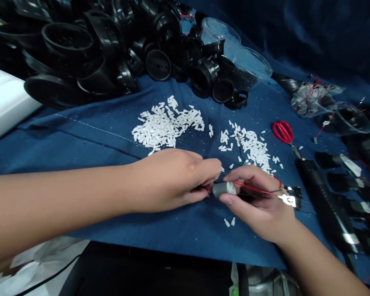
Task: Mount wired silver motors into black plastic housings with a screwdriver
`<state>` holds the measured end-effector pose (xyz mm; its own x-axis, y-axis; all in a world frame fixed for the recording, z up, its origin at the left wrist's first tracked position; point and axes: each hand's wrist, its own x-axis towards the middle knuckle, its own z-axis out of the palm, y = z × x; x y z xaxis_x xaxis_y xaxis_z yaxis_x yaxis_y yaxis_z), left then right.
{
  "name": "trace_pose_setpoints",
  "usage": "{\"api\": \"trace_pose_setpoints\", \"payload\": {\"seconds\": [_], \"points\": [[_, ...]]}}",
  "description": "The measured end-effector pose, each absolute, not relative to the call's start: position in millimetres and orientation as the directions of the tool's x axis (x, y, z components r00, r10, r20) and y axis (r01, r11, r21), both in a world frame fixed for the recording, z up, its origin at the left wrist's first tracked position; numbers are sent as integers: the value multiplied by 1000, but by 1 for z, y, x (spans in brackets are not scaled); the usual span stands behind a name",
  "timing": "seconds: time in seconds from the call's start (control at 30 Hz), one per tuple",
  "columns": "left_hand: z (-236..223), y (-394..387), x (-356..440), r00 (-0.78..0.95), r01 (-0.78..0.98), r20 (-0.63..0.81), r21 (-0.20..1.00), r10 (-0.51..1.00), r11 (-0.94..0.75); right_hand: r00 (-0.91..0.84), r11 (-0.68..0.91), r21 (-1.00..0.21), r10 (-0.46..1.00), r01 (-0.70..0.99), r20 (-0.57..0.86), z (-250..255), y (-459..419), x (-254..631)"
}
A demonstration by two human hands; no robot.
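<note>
My right hand (262, 205) grips a small grey electric motor (221, 189) between thumb and fingers. Its whitish end faces the palm. Red and black wires run from that end across the palm to a metal contact plate (287, 200) by the wrist. At the motor's other end, my left hand (179, 176) is closed in a pinch; whatever lies between its fingertips is hidden. Two loose white plastic pieces (230, 222) lie just below the hands. Beyond them are a large heap of such white pieces (160, 127) and a smaller heap (255, 148).
Black plastic housings (107, 49) are piled along the back left. Clear plastic tubs (253, 61) stand behind. To the right lie red-handled scissors (283, 132), a long black bar-shaped object (323, 201) and several wired black parts (342, 181). A white object (6, 98) sits at the left edge.
</note>
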<state>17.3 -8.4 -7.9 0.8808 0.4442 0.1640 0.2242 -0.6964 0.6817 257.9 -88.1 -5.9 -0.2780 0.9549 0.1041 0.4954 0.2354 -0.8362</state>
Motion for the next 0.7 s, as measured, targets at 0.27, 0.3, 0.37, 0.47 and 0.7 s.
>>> {"api": "trace_pose_setpoints", "payload": {"seconds": [0.27, 0.3, 0.37, 0.47, 0.7], "points": [[-9, -9, 17, 877, 256, 121, 701, 465, -665, -322, 301, -776, 937, 554, 135, -5, -89, 255], [-9, -9, 17, 876, 257, 122, 701, 466, -665, -333, 313, -761, 933, 568, 135, -4, -89, 255], [-9, -10, 17, 875, 259, 124, 698, 468, -668, -377, 337, -729, 919, 595, 117, -3, -87, 255], [-9, -11, 17, 872, 260, 132, 691, 471, -675, -446, 376, -678, 892, 632, 78, -1, -83, 254], [-11, -12, 16, 870, 264, 135, 685, 475, -679, -499, 405, -660, 865, 632, 53, 3, -80, 252]]}}
